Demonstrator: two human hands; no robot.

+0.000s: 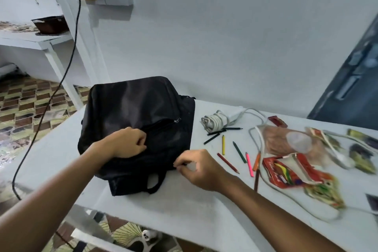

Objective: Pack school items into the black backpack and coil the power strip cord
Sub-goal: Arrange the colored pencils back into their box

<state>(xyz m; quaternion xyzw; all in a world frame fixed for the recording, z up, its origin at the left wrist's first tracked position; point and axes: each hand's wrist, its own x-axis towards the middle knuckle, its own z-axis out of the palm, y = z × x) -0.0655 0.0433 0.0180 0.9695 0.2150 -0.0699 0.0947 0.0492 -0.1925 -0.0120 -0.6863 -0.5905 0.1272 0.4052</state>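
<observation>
Right hand (196,166) pinches the near edge of the black backpack (139,112), likely a zipper pull. Left hand (127,142) grips the fabric by the front pocket. Backpack lies flat on the surface (184,206), apparently unpacked. Colored pencils (235,153) and pencil box (286,172) lie loose to its right. Farther back, white cord (214,121) looks partly bundled. Packing barely begun.

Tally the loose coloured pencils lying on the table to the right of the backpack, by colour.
dark pencils: 3
yellow pencil: 1
green pencil: 1
red pencil: 1
pink pencil: 1
orange pencil: 1
brown pencil: 1
Total: 9
</observation>
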